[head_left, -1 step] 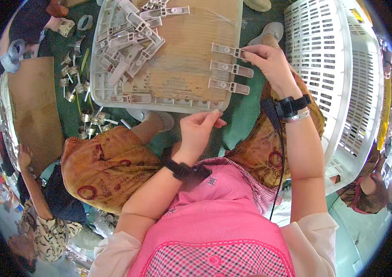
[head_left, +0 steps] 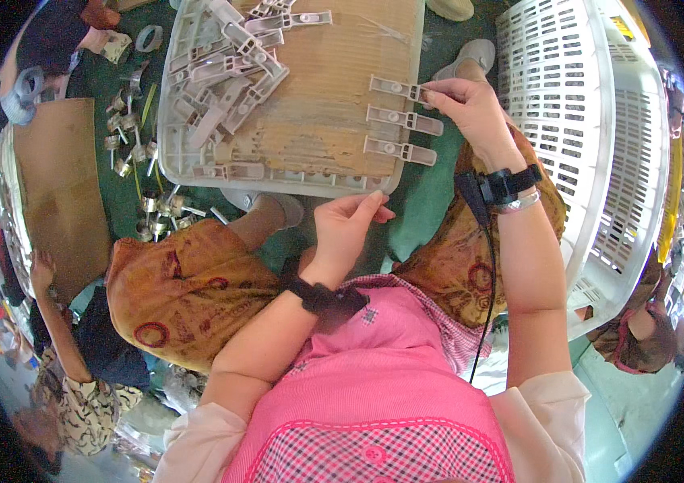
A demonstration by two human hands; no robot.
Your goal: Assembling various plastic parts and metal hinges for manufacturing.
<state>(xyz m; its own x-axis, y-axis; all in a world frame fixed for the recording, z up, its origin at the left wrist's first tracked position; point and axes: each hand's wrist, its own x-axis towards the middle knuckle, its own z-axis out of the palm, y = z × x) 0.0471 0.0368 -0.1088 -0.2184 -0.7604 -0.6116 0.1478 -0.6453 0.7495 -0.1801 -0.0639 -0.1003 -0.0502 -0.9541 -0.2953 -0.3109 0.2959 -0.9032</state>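
My right hand (head_left: 471,113) pinches the outer end of a long, slotted light-grey plastic piece (head_left: 394,86) between thumb and fingers. That piece lies across the right edge of a brown cardboard sheet (head_left: 326,88) on a white plastic crate (head_left: 277,187). Nearer to me, a second (head_left: 404,120) and a third plastic piece (head_left: 400,150) lie in the same row, their ends jutting past the edge. My left hand (head_left: 342,229) is just off the crate's near edge, thumb and fingertips pressed together; anything between them is too small or hidden to make out.
Similar grey pieces are heaped (head_left: 225,72) at the crate's left. Metal rings with stems (head_left: 161,211) lie on the green floor to the left, near a cardboard sheet (head_left: 64,185). Tall white slotted baskets (head_left: 559,105) stand at right. A co-worker's arm (head_left: 60,322) shows at left.
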